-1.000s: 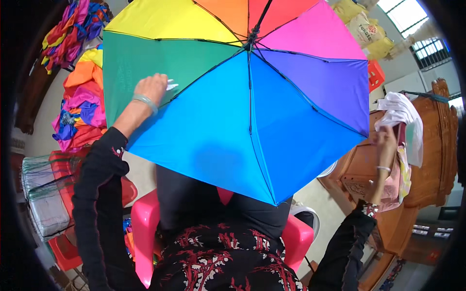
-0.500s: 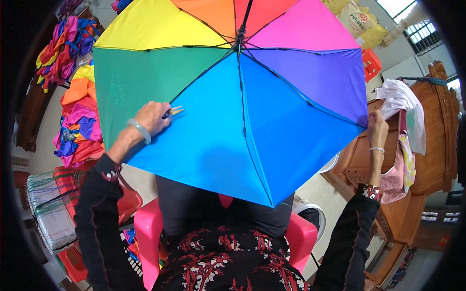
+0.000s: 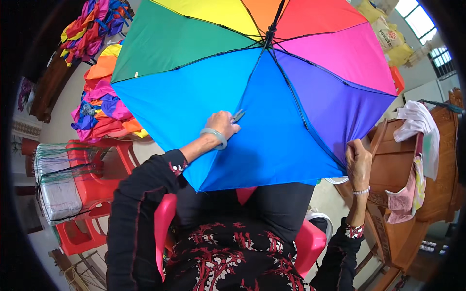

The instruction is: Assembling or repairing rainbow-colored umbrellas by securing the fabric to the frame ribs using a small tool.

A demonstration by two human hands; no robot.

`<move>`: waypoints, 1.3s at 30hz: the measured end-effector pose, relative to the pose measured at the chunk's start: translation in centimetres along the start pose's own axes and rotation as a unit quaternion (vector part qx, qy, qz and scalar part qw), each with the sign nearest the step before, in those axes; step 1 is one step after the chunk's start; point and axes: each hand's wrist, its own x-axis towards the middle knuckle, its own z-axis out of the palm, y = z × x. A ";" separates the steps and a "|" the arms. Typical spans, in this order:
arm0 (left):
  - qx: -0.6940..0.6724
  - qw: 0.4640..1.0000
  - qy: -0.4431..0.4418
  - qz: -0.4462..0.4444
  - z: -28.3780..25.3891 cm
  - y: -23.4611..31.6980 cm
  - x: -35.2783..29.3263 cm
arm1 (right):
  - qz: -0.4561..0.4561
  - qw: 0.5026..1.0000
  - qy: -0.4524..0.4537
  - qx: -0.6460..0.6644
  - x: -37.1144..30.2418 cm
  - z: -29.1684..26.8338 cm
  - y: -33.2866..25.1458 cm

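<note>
An opened umbrella (image 3: 286,136) with rainbow-coloured panels lies across my lap, its inner side with the black ribs and shaft facing me. My left hand (image 3: 222,127) is closed around small thread snips (image 3: 239,116), whose blades stick out past the fingers over the blue panels, near a seam. Most of the snips is hidden in the palm. At the canopy's right edge, my right hand (image 3: 358,162) pinches the fabric at the corner where the purple and blue panels meet. The purple cloth is drawn into creases there.
Heaps of colourful umbrella fabric (image 3: 104,104) lie at the left. Below them stand red plastic chairs (image 3: 97,179) bearing a wrapped bundle (image 3: 58,189). At the right is carved wooden furniture (image 3: 412,194) draped with cloths (image 3: 420,131). I sit on a pink chair (image 3: 310,245).
The umbrella has turned clockwise. My left hand with the snips has moved right, from beside the green panel to the blue ones. My right hand has come lower, still gripping the edge.
</note>
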 end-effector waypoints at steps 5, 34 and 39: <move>-0.017 0.998 0.042 -0.031 0.4 0.0 0.0 | -0.015 1.000 0.028 -0.001 0.0 0.1 -0.2; -0.396 0.903 0.003 -0.167 0.0 -0.5 0.5 | -0.113 0.981 -0.117 0.107 9.3 19.3 -13.6; -0.415 0.893 0.015 -0.172 0.0 -0.5 0.3 | -0.059 0.993 -0.091 0.053 7.2 21.0 -15.7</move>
